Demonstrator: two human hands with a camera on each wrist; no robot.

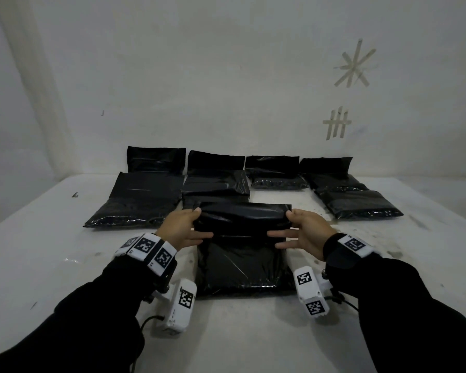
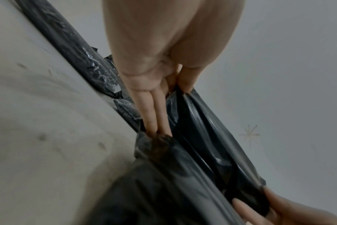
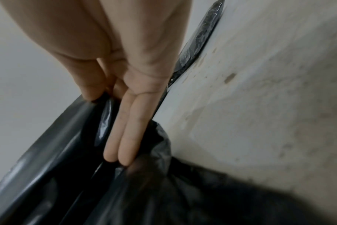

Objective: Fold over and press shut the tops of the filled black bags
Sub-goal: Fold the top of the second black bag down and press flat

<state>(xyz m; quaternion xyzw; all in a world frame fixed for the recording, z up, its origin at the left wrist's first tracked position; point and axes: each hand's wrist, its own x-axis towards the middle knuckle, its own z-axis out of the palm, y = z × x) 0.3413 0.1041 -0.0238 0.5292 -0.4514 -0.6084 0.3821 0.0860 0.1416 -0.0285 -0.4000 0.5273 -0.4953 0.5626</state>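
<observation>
A filled black bag (image 1: 242,262) lies on the white table (image 1: 51,265) right in front of me, its top flap (image 1: 244,214) raised and bent toward me. My left hand (image 1: 184,227) pinches the flap's left edge between thumb and fingers; the remaining fingers lie straight along the bag. My right hand (image 1: 304,230) pinches the right edge the same way. In the left wrist view the thumb (image 2: 188,82) sits on the flap (image 2: 208,137). In the right wrist view two straight fingers (image 3: 129,134) reach onto the bag (image 3: 164,190).
Several other filled black bags lie in a row behind, flaps leaning against the white wall: far left (image 1: 143,200), middle (image 1: 215,181), a smaller one (image 1: 276,173) and far right (image 1: 353,195). Tape marks (image 1: 355,65) stick on the wall.
</observation>
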